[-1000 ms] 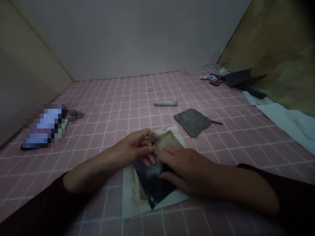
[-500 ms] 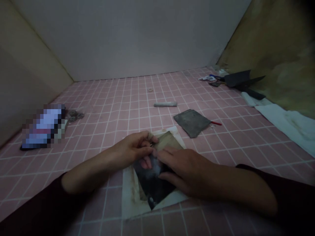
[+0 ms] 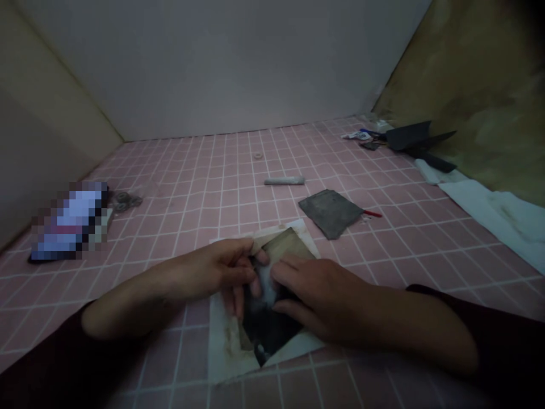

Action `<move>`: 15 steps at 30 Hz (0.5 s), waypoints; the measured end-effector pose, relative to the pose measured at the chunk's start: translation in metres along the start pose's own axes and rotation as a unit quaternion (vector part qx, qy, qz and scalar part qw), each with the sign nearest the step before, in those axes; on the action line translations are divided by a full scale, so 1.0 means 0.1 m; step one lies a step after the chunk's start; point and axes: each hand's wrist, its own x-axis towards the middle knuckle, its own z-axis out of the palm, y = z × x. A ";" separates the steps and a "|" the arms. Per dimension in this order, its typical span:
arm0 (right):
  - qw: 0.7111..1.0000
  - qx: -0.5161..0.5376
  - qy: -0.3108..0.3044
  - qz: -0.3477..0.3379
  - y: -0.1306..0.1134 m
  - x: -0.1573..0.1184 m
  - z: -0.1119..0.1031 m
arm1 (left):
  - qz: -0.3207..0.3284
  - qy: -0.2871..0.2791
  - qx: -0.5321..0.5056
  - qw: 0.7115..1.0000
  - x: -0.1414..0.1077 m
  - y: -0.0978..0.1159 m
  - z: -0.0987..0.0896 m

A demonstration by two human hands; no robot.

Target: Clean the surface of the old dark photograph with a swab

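Note:
A dark sheet (image 3: 272, 332), black with a pale worn patch and a tan upper part, lies on a stained white paper (image 3: 221, 358) in front of me. My left hand (image 3: 230, 270) is over the sheet's left side, its fingers curled and the thumb pressed towards them. Whatever is between those fingertips is too small and dark to make out. On the right side of the sheet rests my right hand (image 3: 315, 295), with thumb and fingers apart and nothing visible in them. A small gap separates the two hands' fingertips.
A grey square piece (image 3: 332, 213) with a red stick (image 3: 372, 213) lies beyond the paper, near a grey bar (image 3: 284, 180) and a small ring (image 3: 258, 155). At left are a phone (image 3: 72, 221) and bagged rings (image 3: 125, 200). Dark sheets (image 3: 409, 136) and white cloth (image 3: 494, 204) line the right.
My left hand has drawn back to the left, away from my right fingertips, and its lower fingers now hang over the sheet's left edge. My right hand has stayed nearly still.

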 end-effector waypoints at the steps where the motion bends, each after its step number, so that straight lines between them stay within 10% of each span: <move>1: 1.000 0.002 0.001 0.000 0.00 0.00 0.00 | 0.010 0.012 -0.001 1.000 0.01 0.00 0.01; 5: 1.000 0.011 -0.002 0.009 0.00 -0.01 0.00 | 0.075 0.064 -0.012 0.995 0.06 -0.02 0.01; 10: 1.000 0.008 0.002 0.000 -0.01 -0.01 0.00 | 0.000 -0.026 0.000 1.000 0.02 -0.06 0.00; 15: 1.000 0.020 0.008 0.006 0.00 -0.02 0.01 | 0.096 0.081 -0.030 0.992 0.09 -0.04 0.03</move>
